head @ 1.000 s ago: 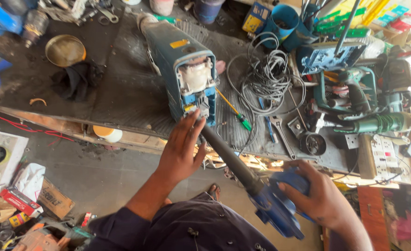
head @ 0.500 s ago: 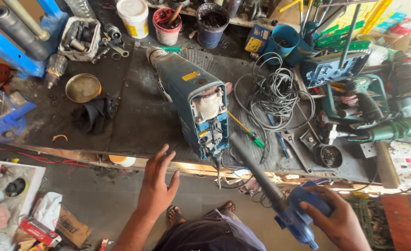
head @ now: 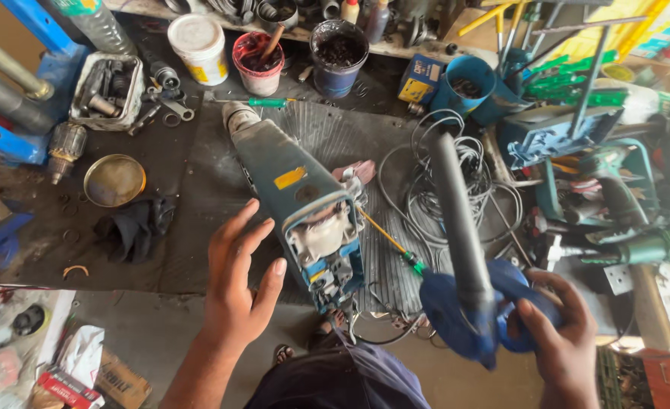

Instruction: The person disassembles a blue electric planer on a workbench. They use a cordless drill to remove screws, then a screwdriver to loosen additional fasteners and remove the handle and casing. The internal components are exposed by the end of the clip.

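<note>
The big teal power tool [head: 293, 198] lies on the dark bench mat [head: 198, 220], its long axis running diagonally: the round nose points up and away toward the far left, and the opened rear end, with its pale housing and blue parts showing, points down toward the person at the bench's near edge. The left hand [head: 236, 284] is open, fingers spread, hovering just beside the tool's left flank, gripping nothing. The right hand [head: 558, 333] is clamped on the handle of a blue air blower [head: 467, 310], whose long dark nozzle rises up and away, past the coil of grey cable [head: 441, 189]. Compared with half a second ago, the left hand has come up closer alongside the tool's rear, and the blower's nozzle has swung from slanting toward the tool to standing almost straight up the view; a second back, that left hand was right on the rear end. Containers along the far edge: a white bucket [head: 197, 47] with its lid on, a red tub [head: 257, 62] with dark stuff and a stick in it, a dark blue pot [head: 338, 57] of black material, a grey tray [head: 107, 91] full of metal parts, and a shallow brass bowl [head: 114, 180] holding nothing I can make out.
</note>
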A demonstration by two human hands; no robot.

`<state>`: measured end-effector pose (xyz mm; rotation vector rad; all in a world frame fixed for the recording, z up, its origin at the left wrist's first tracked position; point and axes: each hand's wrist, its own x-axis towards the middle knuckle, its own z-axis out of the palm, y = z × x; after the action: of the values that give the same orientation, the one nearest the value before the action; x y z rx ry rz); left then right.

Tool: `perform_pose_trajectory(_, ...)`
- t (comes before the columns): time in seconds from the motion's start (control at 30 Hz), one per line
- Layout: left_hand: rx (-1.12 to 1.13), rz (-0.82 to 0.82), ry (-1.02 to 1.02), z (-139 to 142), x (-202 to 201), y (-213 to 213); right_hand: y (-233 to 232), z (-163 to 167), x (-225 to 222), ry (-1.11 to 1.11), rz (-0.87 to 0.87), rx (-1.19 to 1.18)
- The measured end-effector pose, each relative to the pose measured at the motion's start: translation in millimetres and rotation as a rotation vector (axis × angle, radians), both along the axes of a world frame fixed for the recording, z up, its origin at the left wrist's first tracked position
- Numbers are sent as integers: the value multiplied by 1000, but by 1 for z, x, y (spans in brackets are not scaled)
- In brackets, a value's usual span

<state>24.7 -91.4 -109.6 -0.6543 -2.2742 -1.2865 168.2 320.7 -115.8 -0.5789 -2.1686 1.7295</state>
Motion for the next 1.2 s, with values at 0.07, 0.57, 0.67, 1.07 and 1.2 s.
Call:
perform_pose_trajectory(0.07, -4, -26, -9, 6, -11, 4, 1, -1, -39, -56, 15, 85)
perform_pose_trajectory(0.57, 37, -139, -72, -25, -64, 0, -32, -19, -173, -469, -106, 456)
perform_pose_trajectory(0.67, 40, -187, -43, -29, -75, -5, -42, -21, -171, -361, -135, 838)
perform_pose_trajectory(1.07, -3, -380, -45, -15, -95, -31, -52, -47, -121, -250, -357, 815)
perform_pose_trajectory(1.2, -24, -392, -44, -8, -95, -32, -50, -42, -128, -251, -376, 778)
